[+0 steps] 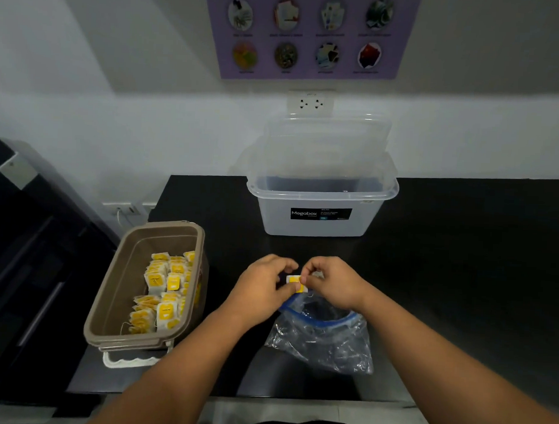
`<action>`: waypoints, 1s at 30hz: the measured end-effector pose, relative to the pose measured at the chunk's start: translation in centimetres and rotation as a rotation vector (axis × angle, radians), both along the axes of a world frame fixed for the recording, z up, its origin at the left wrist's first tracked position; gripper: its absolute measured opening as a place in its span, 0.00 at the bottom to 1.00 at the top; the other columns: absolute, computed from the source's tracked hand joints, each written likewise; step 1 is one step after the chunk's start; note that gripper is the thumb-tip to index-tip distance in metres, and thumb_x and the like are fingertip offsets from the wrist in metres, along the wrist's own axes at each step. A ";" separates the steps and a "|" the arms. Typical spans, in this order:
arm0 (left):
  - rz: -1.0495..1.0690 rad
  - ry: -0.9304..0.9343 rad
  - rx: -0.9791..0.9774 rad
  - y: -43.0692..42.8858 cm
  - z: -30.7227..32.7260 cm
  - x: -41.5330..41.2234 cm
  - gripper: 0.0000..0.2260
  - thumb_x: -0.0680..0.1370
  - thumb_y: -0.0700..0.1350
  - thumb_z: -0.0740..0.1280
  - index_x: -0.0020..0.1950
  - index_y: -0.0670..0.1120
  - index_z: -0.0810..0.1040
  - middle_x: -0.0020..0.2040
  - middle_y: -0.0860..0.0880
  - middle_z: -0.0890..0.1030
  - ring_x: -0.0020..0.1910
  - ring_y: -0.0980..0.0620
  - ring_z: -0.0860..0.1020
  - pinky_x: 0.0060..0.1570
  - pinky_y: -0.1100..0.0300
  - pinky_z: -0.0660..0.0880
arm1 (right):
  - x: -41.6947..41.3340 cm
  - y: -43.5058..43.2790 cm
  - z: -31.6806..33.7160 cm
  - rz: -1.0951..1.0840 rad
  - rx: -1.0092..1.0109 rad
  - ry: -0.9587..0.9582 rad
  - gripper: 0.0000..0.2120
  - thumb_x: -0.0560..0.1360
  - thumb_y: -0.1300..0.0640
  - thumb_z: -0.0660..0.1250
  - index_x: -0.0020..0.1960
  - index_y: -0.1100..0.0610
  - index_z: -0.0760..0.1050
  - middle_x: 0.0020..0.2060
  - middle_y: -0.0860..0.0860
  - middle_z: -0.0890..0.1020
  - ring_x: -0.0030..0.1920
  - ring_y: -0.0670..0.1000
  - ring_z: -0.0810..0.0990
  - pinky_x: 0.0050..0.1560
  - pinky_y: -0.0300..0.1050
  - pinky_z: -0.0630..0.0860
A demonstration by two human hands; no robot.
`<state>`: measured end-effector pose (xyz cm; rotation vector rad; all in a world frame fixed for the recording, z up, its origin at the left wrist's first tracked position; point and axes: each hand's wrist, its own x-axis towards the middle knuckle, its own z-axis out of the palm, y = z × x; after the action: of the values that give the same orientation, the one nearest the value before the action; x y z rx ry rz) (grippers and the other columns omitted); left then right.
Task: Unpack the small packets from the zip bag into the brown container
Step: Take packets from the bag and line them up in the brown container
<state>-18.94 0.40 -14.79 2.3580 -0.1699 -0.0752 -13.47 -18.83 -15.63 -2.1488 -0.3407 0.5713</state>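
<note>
The brown container (117, 285) stands open at the left of the black counter, with several yellow and white packets (164, 290) stacked along its right side. A clear zip bag (327, 337) with a blue rim lies open and crumpled near the front edge; I cannot see what it holds. Just above the bag's mouth, my left hand (260, 284) and my right hand (329, 283) meet, and both pinch one small yellow and white packet (294, 280) between fingertips.
A clear Megabox tub (319, 219) stands at the back of the black counter (460, 250), its lid leaning on the wall behind. A dark appliance (22, 266) flanks the left. A white clip handle (124, 362) juts from the container's front.
</note>
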 end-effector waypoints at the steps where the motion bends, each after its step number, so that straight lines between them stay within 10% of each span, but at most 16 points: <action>1: -0.006 -0.009 0.001 0.3 0.5 0.1 0.16 0.75 0.49 0.75 0.63 0.54 0.80 0.51 0.58 0.77 0.44 0.62 0.76 0.47 0.71 0.71 | 0.1 0.6 0.6 0.003 0.011 -0.021 0.06 0.79 0.55 0.71 0.43 0.47 0.81 0.43 0.47 0.83 0.45 0.46 0.81 0.50 0.44 0.77; 10: 0.115 -0.128 0.017 7.4 5.1 0.9 0.07 0.73 0.45 0.78 0.49 0.52 0.85 0.42 0.55 0.81 0.37 0.59 0.78 0.43 0.61 0.77 | 0.7 8.1 5.6 0.016 0.171 -0.009 0.06 0.79 0.50 0.72 0.47 0.52 0.83 0.34 0.44 0.82 0.33 0.37 0.76 0.42 0.38 0.71; 17: 0.172 -0.205 0.099 16.2 8.7 0.2 0.04 0.73 0.46 0.77 0.45 0.53 0.84 0.46 0.56 0.78 0.43 0.61 0.78 0.44 0.67 0.74 | 0.7 15.7 7.2 -0.128 0.477 0.256 0.11 0.84 0.52 0.62 0.52 0.58 0.79 0.41 0.53 0.85 0.35 0.49 0.72 0.37 0.43 0.68; 30: -0.249 0.248 0.607 24.8 6.2 3.4 0.11 0.77 0.43 0.72 0.57 0.55 0.80 0.47 0.57 0.78 0.46 0.57 0.78 0.45 0.62 0.75 | 0.6 21.9 6.4 -0.229 0.435 0.243 0.13 0.77 0.69 0.69 0.56 0.54 0.80 0.53 0.56 0.83 0.49 0.53 0.83 0.49 0.46 0.81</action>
<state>-15.49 25.16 -8.56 2.8837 -0.3588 -0.6137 -12.91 3.03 -9.23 -1.6517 -0.0712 0.5605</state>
